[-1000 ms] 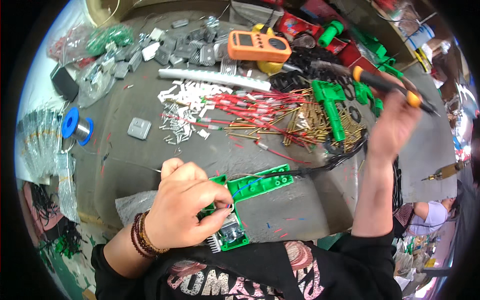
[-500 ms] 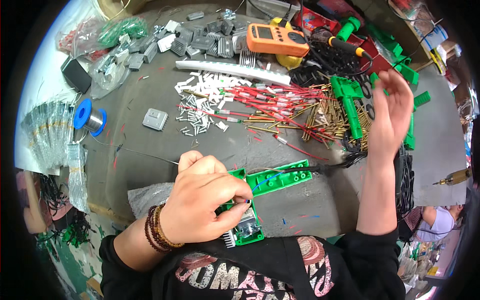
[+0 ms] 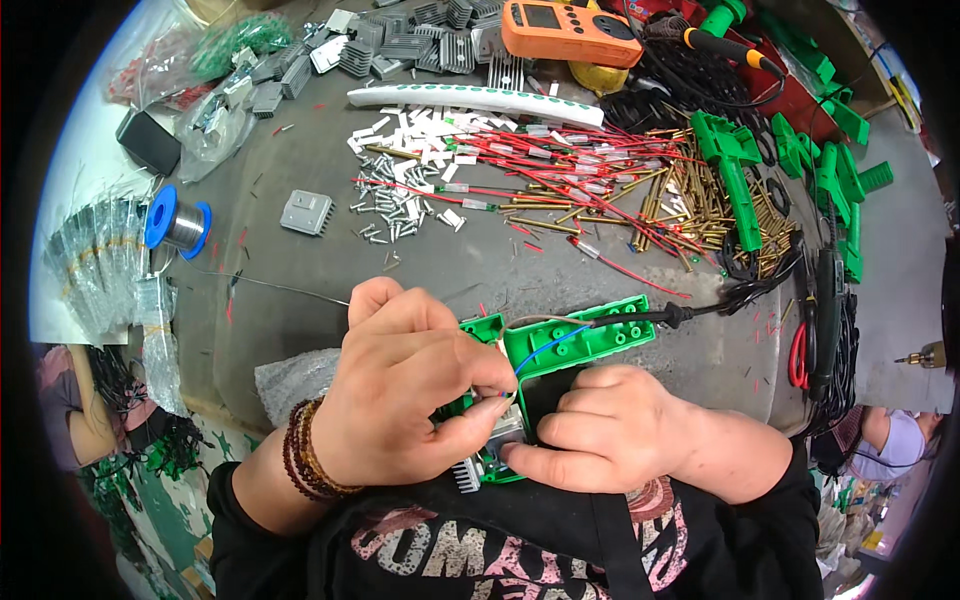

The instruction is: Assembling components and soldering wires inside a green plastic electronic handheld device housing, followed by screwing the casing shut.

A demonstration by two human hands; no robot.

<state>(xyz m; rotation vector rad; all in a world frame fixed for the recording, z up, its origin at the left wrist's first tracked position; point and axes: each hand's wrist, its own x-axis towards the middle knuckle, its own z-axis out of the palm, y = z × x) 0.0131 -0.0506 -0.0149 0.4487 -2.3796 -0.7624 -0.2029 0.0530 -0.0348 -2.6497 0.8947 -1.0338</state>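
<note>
A green plastic housing half (image 3: 580, 345) lies at the near edge of the grey bench (image 3: 480, 270), with a black cable (image 3: 700, 310) running out of its right end and a blue wire looping inside. My left hand (image 3: 405, 395) grips its near end, fingers pinched over thin wires and a small finned metal part (image 3: 470, 473). My right hand (image 3: 610, 425) rests against the same near end, fingers curled on the housing from the right. What lies under the fingers is hidden.
Further back lie red wires and brass pins (image 3: 600, 190), small screws (image 3: 395, 205), grey heat sinks (image 3: 400, 40), an orange meter (image 3: 570, 30), a screwdriver (image 3: 720, 45), green housing parts (image 3: 740, 175), a solder spool (image 3: 178, 222) at left and a black soldering iron (image 3: 828, 320) at right.
My right hand came back from the far right of the bench, without the screwdriver it held before, and now rests on the green housing. The left hand kept its grip.
</note>
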